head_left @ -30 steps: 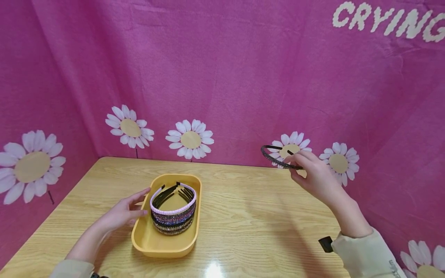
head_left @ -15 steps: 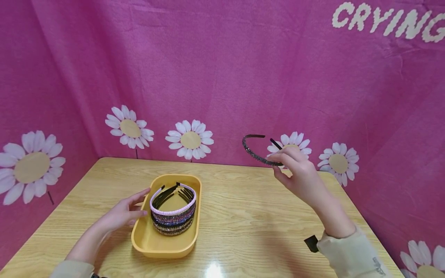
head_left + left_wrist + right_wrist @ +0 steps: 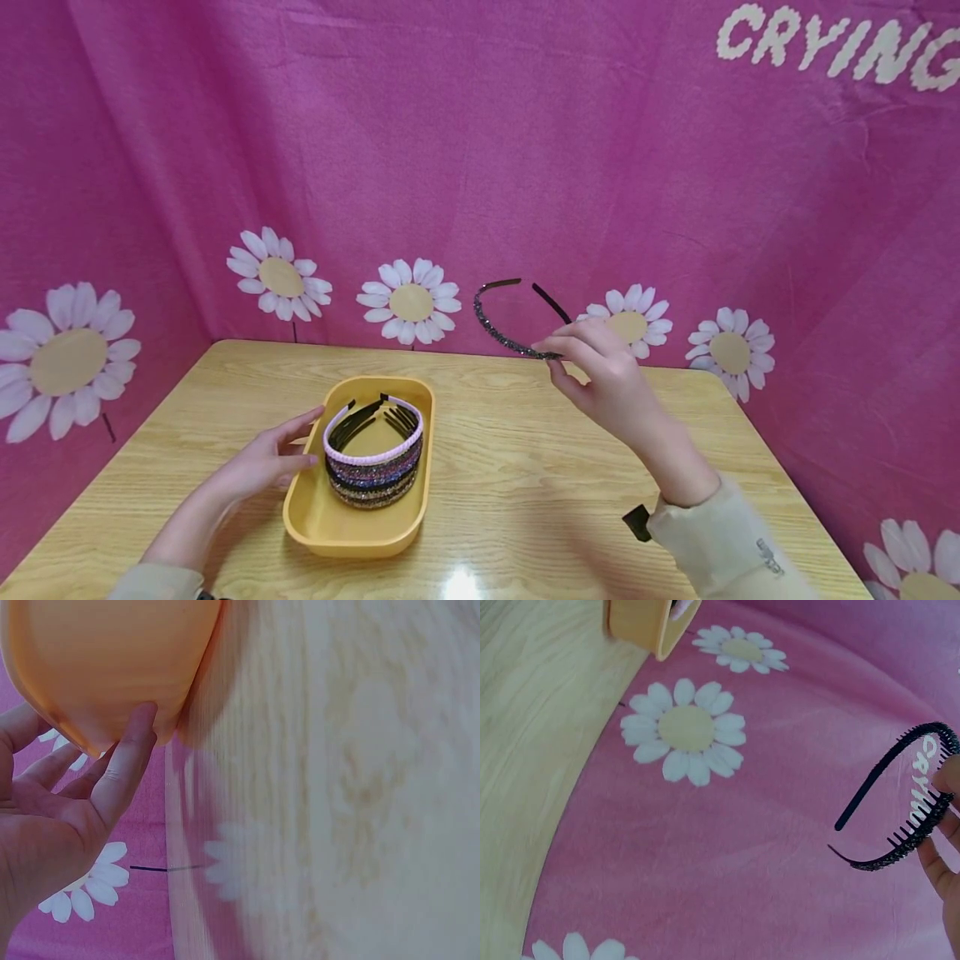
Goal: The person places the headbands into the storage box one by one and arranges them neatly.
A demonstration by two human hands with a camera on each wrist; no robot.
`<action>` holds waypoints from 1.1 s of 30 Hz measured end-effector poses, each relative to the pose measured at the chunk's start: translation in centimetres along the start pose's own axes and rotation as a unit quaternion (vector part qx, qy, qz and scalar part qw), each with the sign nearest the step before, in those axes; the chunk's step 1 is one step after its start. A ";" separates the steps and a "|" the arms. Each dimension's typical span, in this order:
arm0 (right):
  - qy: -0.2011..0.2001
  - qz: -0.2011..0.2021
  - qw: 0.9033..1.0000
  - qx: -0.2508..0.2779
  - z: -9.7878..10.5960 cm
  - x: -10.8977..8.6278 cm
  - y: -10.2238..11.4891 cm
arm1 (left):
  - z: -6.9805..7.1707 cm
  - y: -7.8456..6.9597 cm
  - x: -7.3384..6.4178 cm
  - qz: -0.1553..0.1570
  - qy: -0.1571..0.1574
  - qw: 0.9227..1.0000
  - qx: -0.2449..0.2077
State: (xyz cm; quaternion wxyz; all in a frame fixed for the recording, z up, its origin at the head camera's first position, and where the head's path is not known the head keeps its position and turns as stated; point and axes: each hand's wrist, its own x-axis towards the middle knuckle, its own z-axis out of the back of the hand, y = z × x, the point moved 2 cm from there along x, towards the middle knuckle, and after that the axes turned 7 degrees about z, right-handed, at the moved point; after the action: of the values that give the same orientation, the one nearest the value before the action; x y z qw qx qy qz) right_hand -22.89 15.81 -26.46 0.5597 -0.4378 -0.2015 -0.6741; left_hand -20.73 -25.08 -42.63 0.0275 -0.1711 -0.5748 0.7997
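A dark glittery headband (image 3: 498,333) is held in the air by my right hand (image 3: 607,375), its fingers and thumb pinching the band near one side. Small comb teeth line the inside of this headband (image 3: 911,840) in the right wrist view. At the left, a yellow tray (image 3: 341,533) stands on the table with a stack of headbands (image 3: 375,471) in it. The uppermost headband is lilac; glittery dark, purple, blue and gold ones lie beneath. My left hand (image 3: 258,462) rests against the tray's left side with extended fingers, which touch the outer wall in the left wrist view.
A light wooden table (image 3: 510,467) spans the view. Behind and beside it hangs a pink cloth (image 3: 480,167) printed with white daisies and lettering. A dark tab (image 3: 637,523) sticks out by my right sleeve.
My right hand has carried the dark headband leftward across the table, and the band's open ends have tilted upward. The left hand, the tray and the stack have stayed still.
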 end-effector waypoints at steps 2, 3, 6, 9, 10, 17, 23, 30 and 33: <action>-0.001 0.003 1.000 0.005 -0.5 0.1 0.1 | 0.0 0.0 0.0 0.002 -0.001 1.000 0.002; -0.002 0.006 1.000 0.008 -0.8 0.2 0.2 | 0.0 0.0 -0.1 0.004 -0.002 1.000 0.002; -0.007 0.021 1.000 0.022 -1.8 0.4 0.4 | -0.1 0.0 -0.1 0.005 0.000 1.000 -0.002; -0.013 0.034 0.999 0.035 -2.7 0.7 0.6 | -0.1 0.0 -0.1 0.003 0.002 1.000 -0.005; -0.015 0.037 0.998 0.039 -3.1 0.8 0.6 | -0.1 0.0 -0.1 0.002 0.002 1.000 -0.006; -0.013 0.059 0.996 0.070 -5.2 1.2 1.3 | -0.1 -0.1 -0.1 -0.001 0.003 1.000 -0.006; 0.012 0.070 0.993 0.089 -7.1 1.2 2.1 | 0.0 0.0 0.0 -0.002 0.005 1.000 -0.008; 0.015 0.050 0.994 0.099 -9.1 0.8 2.5 | -0.1 -0.1 -0.1 0.002 0.002 1.000 -0.005; 0.022 0.047 0.994 0.094 -10.1 0.6 2.7 | -0.1 -0.1 -0.2 0.003 -0.001 1.000 0.004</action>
State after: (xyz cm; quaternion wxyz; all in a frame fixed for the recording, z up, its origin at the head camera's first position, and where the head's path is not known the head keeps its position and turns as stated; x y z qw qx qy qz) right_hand -24.08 7.02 -31.93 0.6337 -0.3769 -0.2307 -0.6349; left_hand -20.58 -25.03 -42.53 0.0249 -0.1720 -0.5715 0.8020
